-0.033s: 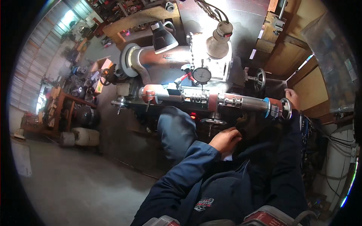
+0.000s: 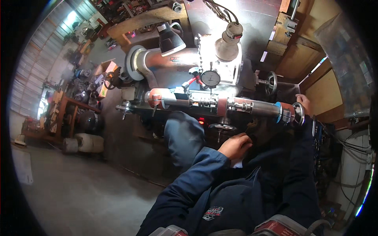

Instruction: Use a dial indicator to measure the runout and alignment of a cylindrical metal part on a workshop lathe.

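A lathe-like machine stands before me, with a slim metal shaft (image 2: 208, 102) between its orange left head (image 2: 160, 97) and its orange-and-blue right head (image 2: 284, 112). A round dial gauge (image 2: 210, 78) on a red-jointed arm stands over the shaft, its stem pointing down. My right hand (image 2: 304, 104) is closed at the far rim of the handwheel (image 2: 300, 114) on the right end; the wheel partly hides its fingers. My left hand (image 2: 236, 146) is below the middle handwheel (image 2: 223, 127), apart from it, fingers curled. A white scrap shows under that wrist; anything within the fingers is hidden.
A bright work lamp (image 2: 229, 45) and a black lamp (image 2: 170, 39) stand behind the shaft. Another handwheel (image 2: 272, 83) sits at the back right. Wooden panels (image 2: 325, 90) and a hanging plastic sheet (image 2: 348, 63) border the right. A cluttered bench (image 2: 59, 114) stands left.
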Demonstrator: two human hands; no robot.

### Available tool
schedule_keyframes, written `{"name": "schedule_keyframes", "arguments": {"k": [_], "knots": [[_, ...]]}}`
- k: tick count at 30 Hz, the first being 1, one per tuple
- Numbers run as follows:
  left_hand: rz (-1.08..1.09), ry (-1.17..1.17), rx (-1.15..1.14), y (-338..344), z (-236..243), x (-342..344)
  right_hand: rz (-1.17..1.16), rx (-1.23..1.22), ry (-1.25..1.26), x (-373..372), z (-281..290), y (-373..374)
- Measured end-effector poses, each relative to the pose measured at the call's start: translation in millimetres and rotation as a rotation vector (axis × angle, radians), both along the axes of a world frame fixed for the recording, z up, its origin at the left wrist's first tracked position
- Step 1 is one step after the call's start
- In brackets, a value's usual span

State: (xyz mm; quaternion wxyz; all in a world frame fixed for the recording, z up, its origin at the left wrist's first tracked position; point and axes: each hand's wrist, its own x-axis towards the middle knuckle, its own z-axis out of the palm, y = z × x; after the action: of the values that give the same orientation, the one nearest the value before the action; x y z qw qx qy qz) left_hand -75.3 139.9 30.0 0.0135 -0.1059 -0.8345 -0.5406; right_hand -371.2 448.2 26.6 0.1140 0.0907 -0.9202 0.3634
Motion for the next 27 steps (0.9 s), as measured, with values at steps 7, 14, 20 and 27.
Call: {"name": "schedule_keyframes", "arguments": {"k": [7, 14, 20, 27], "knots": [[-0.016, 0.003, 0.006, 1, -2, -2, 0.254, 0.017, -0.073, 45, -54, 49], [-0.009, -0.003, 0.016, 4, 0, -4, 0.094, -0.048, -0.154, 93, 43, 30], [0.068, -0.235, 0.636, 1, -5, -2, -0.228, 0.134, 0.617, 141, 126, -78], [0.237, 0.035, 0.925, -8, 6, -9, 0.731, -0.242, -0.296, 238, 93, -170]]}}
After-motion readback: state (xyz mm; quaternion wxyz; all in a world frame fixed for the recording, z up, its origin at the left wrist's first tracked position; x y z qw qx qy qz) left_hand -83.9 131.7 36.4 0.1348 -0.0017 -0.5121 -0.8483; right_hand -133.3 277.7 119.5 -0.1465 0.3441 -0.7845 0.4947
